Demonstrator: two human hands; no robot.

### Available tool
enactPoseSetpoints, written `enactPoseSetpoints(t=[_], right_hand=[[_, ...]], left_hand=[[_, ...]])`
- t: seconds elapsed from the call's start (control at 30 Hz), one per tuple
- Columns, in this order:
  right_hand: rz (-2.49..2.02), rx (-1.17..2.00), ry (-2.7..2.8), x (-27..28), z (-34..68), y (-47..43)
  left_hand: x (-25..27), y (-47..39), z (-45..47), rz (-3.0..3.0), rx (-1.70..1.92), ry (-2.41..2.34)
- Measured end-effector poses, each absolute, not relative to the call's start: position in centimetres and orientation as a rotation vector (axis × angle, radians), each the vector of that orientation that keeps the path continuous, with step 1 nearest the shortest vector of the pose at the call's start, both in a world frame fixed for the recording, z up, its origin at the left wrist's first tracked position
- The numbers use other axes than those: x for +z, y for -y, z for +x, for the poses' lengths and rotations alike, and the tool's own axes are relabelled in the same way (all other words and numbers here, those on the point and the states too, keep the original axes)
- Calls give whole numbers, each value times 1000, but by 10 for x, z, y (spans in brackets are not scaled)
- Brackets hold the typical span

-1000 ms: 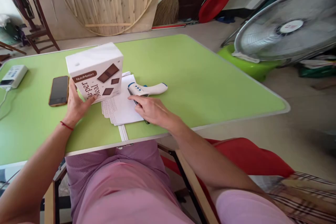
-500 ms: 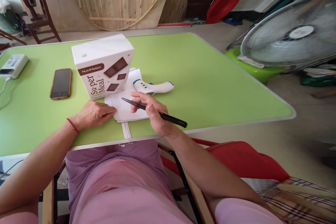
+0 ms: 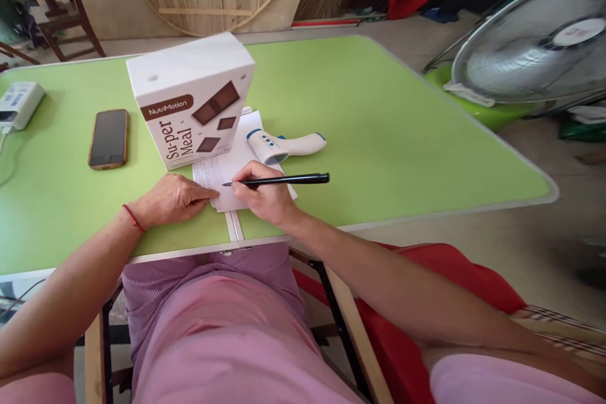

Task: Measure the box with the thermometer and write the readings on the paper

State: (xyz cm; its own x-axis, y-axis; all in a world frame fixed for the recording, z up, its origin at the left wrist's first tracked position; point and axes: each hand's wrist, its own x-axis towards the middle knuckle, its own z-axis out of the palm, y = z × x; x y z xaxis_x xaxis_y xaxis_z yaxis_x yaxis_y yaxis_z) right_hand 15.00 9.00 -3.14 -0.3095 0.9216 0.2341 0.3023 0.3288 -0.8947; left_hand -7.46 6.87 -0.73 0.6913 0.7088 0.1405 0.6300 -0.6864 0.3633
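Observation:
My right hand [image 3: 266, 197] is closed around a black pen [image 3: 293, 179], its tip at the notepad [image 3: 242, 167] in a writing grip. Handwriting covers the left part of the white page. My left hand [image 3: 174, 199], with a red string at the wrist, rests on the table; its index finger reaches onto the page's lower left edge and the other fingers curl under. A white and blue infrared thermometer [image 3: 284, 145] lies across the pad's upper right. Behind my left hand stands a white NutriMotion box [image 3: 189, 101], hiding part of the pad.
On the green table [image 3: 379, 132] a phone [image 3: 108, 139] lies left of the box. A white power adapter [image 3: 19, 105] with a cable sits at the far left. Beyond the right edge stand a fan [image 3: 534, 38] and a green stool [image 3: 511, 115]. A red chair [image 3: 445, 271] is beside me.
My right hand has turned and lowered the pen from above the page to its surface, tightening into a writing grip. My left hand stays at the page edge. The view has shifted slightly.

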Motion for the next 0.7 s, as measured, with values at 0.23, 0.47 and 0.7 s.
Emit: enactPoseSetpoints(t=[0.23,0.47,0.7], right_hand=[[-1073,1009,1842,-35,148,-91],[-1047,1030,1874,-35,148,-90],[-1073,990,1911,-36,148,-90]], left_hand=[[-7,-68,-75,2610,439,-1100],[-7,-70,-76,2564,412,-1125],[-8,-70,-75,2554,447,-1111]])
